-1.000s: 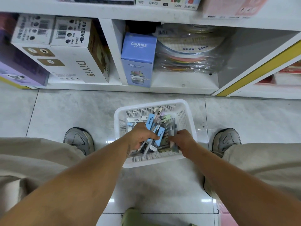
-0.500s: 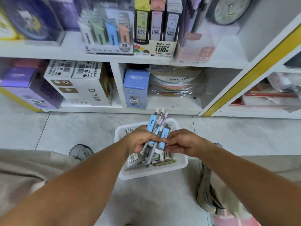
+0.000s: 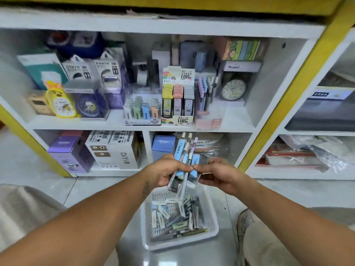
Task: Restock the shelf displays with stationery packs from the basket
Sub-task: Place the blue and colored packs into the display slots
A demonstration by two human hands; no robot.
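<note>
Hands meet above the white perforated plastic basket (image 3: 211, 230): left hand (image 3: 163, 172) grips a fanned bunch of blue carded pen packs (image 3: 182, 160), right hand (image 3: 217, 174) pinches their edge, probably squaring them for the shelf's pen display (image 3: 205, 95).

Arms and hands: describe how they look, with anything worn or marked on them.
Both forearms are bare, with no sleeves, watch or bracelets in view. The left hand and right hand wear no gloves, and no rings show on the fingers. A small dark tattoo sits on the left forearm near the wrist; blur hides its design.
</note>
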